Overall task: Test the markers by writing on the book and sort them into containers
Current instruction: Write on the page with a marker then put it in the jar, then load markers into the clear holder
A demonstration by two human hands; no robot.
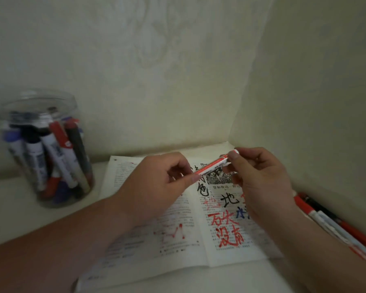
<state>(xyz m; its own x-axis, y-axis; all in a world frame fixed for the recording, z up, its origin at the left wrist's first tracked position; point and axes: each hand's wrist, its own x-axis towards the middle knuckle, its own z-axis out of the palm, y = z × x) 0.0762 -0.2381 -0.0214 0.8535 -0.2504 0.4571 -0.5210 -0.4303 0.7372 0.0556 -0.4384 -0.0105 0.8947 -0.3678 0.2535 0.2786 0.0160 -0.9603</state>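
"As the two hands hover over the book, what have they got between them?"

"One red-and-white marker. The left hand pinches its nearer, lower end between thumb and fingertips. The right hand pinches the farther, higher end, thumb on top. So both hands are closed on it. It slants up toward the right above the top of the right-hand page, clear of the paper."

"Is the cap on?"

"I can't tell from here; the fingers hide most of both ends."

"And the book?"

"Lying open and flat on the pale table, pushed into the corner where the wall turns. The right page carries big handwritten characters in red, black and blue over the print. The left page has red blotches and strokes low down."

"Where are the others?"

"Off to the left, near the book's far left corner but apart from it, a clear round jar stands upright by the back wall. A bundle of markers leans inside it, with red, blue and black caps and mostly white barrels. On the far right, a few loose markers lie side by side along the side wall, just beside the book's right edge and beyond the right forearm."
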